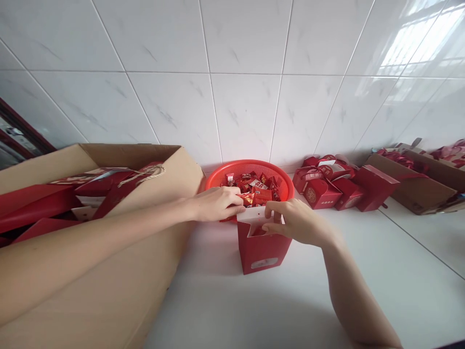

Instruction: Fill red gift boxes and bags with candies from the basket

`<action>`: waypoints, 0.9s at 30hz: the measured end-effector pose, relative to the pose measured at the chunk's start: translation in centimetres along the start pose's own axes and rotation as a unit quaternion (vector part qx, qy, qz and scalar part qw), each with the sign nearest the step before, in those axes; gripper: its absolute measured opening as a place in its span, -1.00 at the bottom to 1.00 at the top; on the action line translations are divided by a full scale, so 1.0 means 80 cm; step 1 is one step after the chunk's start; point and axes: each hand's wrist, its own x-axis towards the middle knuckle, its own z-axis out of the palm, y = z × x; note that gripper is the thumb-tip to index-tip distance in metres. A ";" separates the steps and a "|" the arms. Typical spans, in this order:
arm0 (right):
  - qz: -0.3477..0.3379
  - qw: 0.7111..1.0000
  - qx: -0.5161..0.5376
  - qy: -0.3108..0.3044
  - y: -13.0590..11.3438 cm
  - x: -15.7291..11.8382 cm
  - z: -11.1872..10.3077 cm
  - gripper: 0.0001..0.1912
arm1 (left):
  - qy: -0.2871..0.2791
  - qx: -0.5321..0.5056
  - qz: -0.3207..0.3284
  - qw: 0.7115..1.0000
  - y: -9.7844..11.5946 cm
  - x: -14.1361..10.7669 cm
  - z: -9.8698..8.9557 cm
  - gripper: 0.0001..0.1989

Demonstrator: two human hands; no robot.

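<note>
A red paper gift bag [259, 252] with a white inside and a small clear window low on its front stands upright on the white counter. My left hand [217, 203] has its fingers and thumb closed at the bag's upper left corner. On the opposite side, my right hand [298, 220] curls over the top rim, thumb and fingers bent into the opening. The bag's contents are mostly hidden. Right behind it sits a round red plastic basket [250, 166] of small red-wrapped candies [262, 195], partly covered by my left hand.
A large cardboard box [174, 167] with red bags [39, 203] and twisted cord handles fills the left side. Several small red gift boxes [321, 193] stand against the tiled wall at right. Farther right is another cardboard box [403, 186] with red items.
</note>
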 end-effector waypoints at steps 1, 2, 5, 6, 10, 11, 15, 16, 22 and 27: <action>0.002 1.000 0.001 -0.002 0.000 0.000 -0.001 -0.89 | -0.001 0.001 0.000 1.000 0.000 0.000 0.000 -0.61; 0.001 1.000 0.001 -0.001 -0.001 0.000 -0.002 -0.90 | -0.001 0.001 0.000 1.000 0.001 0.000 0.000 -0.61; -0.010 1.000 0.017 0.013 -0.001 -0.001 -0.002 -0.93 | 0.002 0.005 0.001 1.000 0.002 -0.001 -0.001 -0.60; -0.014 0.999 0.033 0.027 -0.001 -0.001 -0.002 -0.94 | 0.006 0.008 0.004 1.000 0.003 -0.002 -0.001 -0.59; 0.002 0.981 0.112 0.157 0.000 0.003 0.000 -0.86 | 0.058 0.005 0.029 0.998 0.007 -0.005 -0.005 -0.64; 0.008 0.972 0.125 0.200 0.000 0.005 0.000 -0.82 | 0.082 0.001 0.037 0.996 0.009 -0.006 -0.006 -0.68; -0.019 0.946 0.172 0.273 -0.004 0.011 0.005 -0.56 | 0.174 -0.010 0.088 0.981 0.015 -0.009 -0.007 -0.83; -0.038 0.945 0.187 0.267 -0.005 0.011 0.006 -0.52 | 0.191 -0.013 0.106 0.976 0.017 -0.010 -0.007 -0.83; -0.111 0.914 0.264 0.287 -0.008 0.010 0.010 -0.72 | 0.252 -0.026 0.189 0.949 0.026 -0.014 -0.003 -0.77; -0.077 0.892 0.250 0.369 0.007 0.000 -0.010 -0.87 | 0.270 -0.034 0.173 0.947 0.035 -0.018 -0.005 -0.79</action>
